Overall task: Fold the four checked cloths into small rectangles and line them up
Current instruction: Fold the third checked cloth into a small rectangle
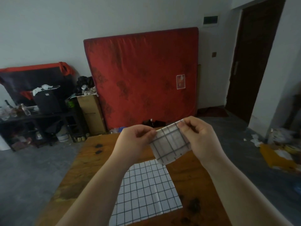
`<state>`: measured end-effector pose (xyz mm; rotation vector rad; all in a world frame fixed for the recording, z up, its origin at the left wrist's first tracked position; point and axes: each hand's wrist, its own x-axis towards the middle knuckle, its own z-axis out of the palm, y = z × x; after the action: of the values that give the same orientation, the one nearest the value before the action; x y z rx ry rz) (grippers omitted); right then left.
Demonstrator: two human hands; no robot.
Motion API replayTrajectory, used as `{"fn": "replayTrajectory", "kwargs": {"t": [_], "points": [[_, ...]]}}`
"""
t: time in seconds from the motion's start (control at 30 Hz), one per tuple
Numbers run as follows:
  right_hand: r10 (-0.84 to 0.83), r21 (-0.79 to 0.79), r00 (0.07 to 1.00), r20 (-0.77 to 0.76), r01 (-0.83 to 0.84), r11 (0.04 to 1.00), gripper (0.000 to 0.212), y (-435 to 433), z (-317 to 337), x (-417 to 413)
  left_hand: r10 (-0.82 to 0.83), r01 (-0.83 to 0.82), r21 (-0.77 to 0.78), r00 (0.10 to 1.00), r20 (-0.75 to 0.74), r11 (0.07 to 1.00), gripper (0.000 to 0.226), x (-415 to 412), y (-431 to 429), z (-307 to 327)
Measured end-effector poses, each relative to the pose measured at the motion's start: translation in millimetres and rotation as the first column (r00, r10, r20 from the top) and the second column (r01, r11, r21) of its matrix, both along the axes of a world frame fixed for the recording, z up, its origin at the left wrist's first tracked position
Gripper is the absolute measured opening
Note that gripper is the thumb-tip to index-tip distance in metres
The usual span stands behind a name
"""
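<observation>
The left hand point(136, 139) pinches the left edge of a small folded checked cloth point(171, 145), held in the air above the wooden table point(91, 160); the right hand point(199, 136) pinches its upper right corner. An unfolded checked cloth point(146, 191) lies flat below.

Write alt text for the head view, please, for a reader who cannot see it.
The left hand and right hand pinch a small folded cloth above a wooden table, where another checked cloth lies flat. A red mattress stands upright behind.
</observation>
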<state>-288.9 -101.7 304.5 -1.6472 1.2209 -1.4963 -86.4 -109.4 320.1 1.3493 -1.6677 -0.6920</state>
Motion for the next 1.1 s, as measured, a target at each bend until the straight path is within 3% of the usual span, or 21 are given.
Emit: {"fn": "replayTrajectory", "kwargs": {"t": [0.3,0.43,0.6,0.7,0.87,1.0,1.1], "points": [[-0.06,0.062,0.996,0.066,0.056,0.997,0.023,-14,-16,48,0.113,-0.11,0.037,0.986,-0.123,0.993,0.013,56,4,-21],[-0.041,0.093,0.999,0.007,0.04,0.995,0.022,-16,-23,77,0.12,-0.118,0.024,0.976,-0.181,0.993,0.011,84,4,-30],[0.047,0.104,0.987,-0.155,-0.031,0.994,0.02,-13,-28,121,-0.033,0.032,0.013,0.998,0.048,0.999,0.012,109,-1,-26],[0.054,0.13,0.984,-0.171,-0.031,0.991,0.018,-12,-29,148,-0.07,0.069,0.008,0.992,0.101,0.998,0.007,119,-5,-25],[-0.013,0.125,0.987,-0.161,0.033,0.992,0.021,-10,-21,182,-0.103,0.098,0.081,0.993,0.058,0.992,0.013,160,-13,-32],[-0.082,0.148,0.987,-0.14,0.102,0.984,0.02,-11,-14,204,-0.187,0.198,0.133,0.978,-0.094,0.971,0.012,202,-19,-45],[-0.175,0.156,0.96,-0.217,0.211,0.965,0.009,-12,-19,226,-0.183,0.209,0.139,0.966,-0.18,0.968,0.01,223,-23,-54]]}}
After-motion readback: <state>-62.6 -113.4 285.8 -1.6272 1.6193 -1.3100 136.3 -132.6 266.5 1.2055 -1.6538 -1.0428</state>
